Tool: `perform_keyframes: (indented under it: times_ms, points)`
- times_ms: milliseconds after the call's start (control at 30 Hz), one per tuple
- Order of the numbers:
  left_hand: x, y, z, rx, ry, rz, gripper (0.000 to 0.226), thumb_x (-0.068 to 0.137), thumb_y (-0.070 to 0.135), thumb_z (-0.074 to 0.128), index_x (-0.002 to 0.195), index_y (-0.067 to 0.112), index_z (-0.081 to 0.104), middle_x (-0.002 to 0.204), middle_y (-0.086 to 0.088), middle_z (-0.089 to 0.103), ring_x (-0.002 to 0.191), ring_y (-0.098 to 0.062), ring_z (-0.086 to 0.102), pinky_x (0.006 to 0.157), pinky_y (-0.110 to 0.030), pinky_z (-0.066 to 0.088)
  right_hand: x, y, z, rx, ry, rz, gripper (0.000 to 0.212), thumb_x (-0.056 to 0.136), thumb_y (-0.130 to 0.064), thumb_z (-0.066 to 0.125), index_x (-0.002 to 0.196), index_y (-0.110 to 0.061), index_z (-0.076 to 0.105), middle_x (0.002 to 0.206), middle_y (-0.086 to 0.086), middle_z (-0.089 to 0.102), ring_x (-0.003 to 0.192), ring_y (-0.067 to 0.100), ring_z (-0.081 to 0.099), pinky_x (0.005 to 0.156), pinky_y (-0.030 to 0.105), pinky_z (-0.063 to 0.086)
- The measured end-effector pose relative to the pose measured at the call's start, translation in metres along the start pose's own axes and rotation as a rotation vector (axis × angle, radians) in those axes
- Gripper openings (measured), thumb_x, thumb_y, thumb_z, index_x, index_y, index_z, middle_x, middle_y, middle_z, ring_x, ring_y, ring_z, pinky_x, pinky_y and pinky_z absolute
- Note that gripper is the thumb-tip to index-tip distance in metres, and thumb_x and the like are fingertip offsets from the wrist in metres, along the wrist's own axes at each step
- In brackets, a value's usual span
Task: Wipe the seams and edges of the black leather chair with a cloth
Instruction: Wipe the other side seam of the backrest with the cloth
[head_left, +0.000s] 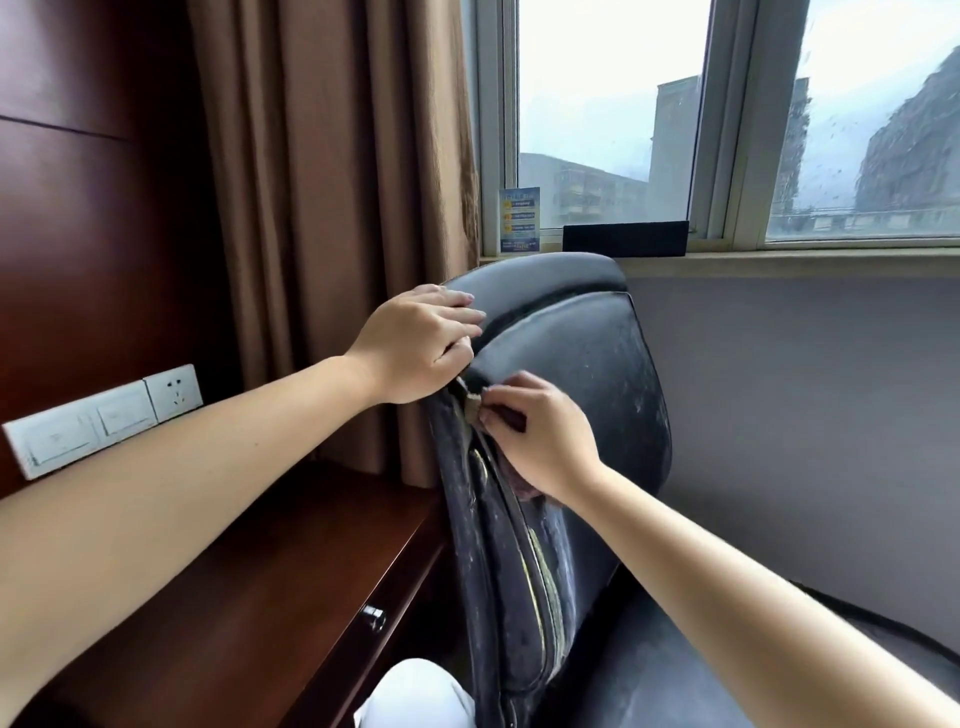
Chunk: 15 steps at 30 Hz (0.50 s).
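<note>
- Left hand (415, 345) curls tight over the chair (582, 364) back's edge, at ten o'clock of the right hand.
- Right hand (545, 436) pinches a small cloth (474, 408) against the side seam, fingers closed.

The black leather chair (566, 364) stands with its padded backrest upright below the window sill, its surface dusty and scuffed with pale specks. A deep seam runs down its left side edge, showing worn yellowish stitching. A small dark brownish cloth (506, 415), mostly hidden, is pressed against that seam near the top
</note>
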<state>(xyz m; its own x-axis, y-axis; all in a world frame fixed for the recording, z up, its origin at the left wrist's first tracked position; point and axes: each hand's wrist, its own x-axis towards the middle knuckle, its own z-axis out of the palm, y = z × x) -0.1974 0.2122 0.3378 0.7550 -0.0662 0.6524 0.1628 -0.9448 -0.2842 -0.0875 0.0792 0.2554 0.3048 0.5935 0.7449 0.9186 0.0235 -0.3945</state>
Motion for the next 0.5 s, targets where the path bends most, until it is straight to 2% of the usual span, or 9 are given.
perform_keyframes:
  times_ms: [167,333,500]
  points:
    - [-0.001,-0.004,0.005,0.092,0.017,0.065,0.041,0.084,0.024,0.041,0.095,0.008,0.077,0.106,-0.003,0.072,0.109,-0.024,0.064,0.099,-0.037,0.045,-0.025,0.008,0.001,-0.060,0.010,-0.040,0.011,0.084,-0.023,0.064,0.090,-0.024,0.074,0.091,-0.008,0.065,0.088,0.021,0.061,0.068,0.032,0.051]
    - [0.000,-0.003,0.004,0.103,0.008,0.089,0.042,0.085,0.024,0.040,0.096,0.007,0.076,0.108,-0.004,0.072,0.111,-0.025,0.063,0.100,-0.039,0.045,0.010,-0.008,-0.004,0.025,0.063,0.004,0.017,0.090,-0.026,0.060,0.101,-0.025,0.073,0.099,-0.010,0.064,0.099,0.012,0.056,0.075,0.029,0.046]
    - [-0.002,-0.006,0.010,0.121,0.085,0.106,0.039,0.086,0.023,0.042,0.095,0.007,0.076,0.106,-0.004,0.072,0.110,-0.025,0.064,0.099,-0.038,0.044,0.011,-0.008,0.004,0.005,0.088,-0.065,0.018,0.090,-0.025,0.059,0.099,-0.023,0.073,0.096,-0.006,0.065,0.094,0.018,0.058,0.070,0.032,0.049]
